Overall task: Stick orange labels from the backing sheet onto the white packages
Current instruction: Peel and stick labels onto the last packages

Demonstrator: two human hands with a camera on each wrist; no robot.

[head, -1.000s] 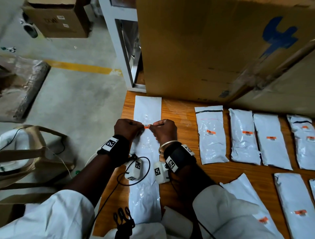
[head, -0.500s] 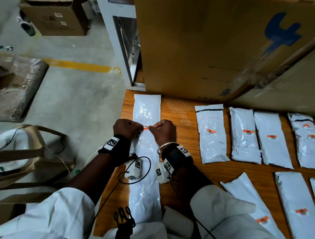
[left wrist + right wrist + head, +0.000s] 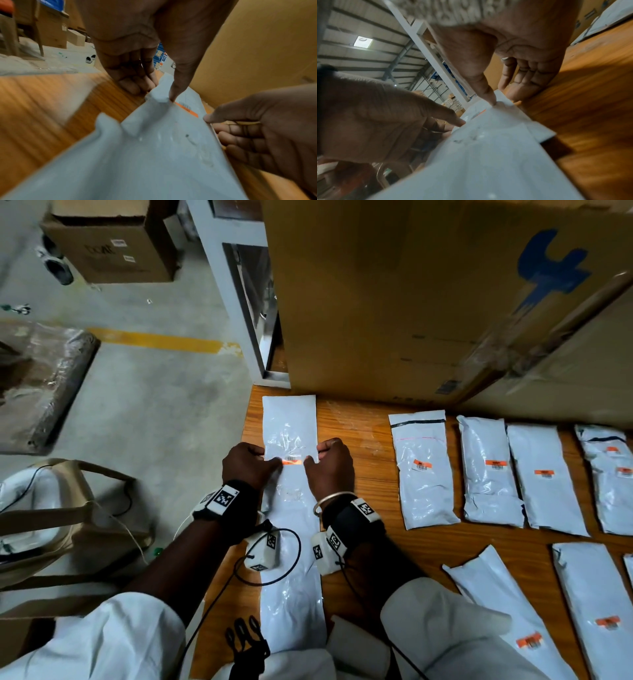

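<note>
A long white package (image 3: 290, 419) lies lengthwise at the left edge of the wooden table (image 3: 356, 433). An orange label (image 3: 292, 462) with a barcode lies flat across it. My left hand (image 3: 270, 460) holds the package's left edge beside the label, thumb on top and fingers curled underneath. My right hand (image 3: 313, 458) holds the right edge the same way. In the left wrist view my left thumb tip touches the label (image 3: 186, 108) at one end, and the package (image 3: 154, 148) buckles up there. No backing sheet is visible.
A large cardboard box (image 3: 411, 302) stands at the table's back. Several white packages (image 3: 424, 474) with orange labels lie in rows to the right. The floor drops off just left of the package. A chair (image 3: 68, 508) stands at the left.
My hands were pinching the label together over the package's middle. They have moved apart to the package's edges, and the label now lies flat on the package.
</note>
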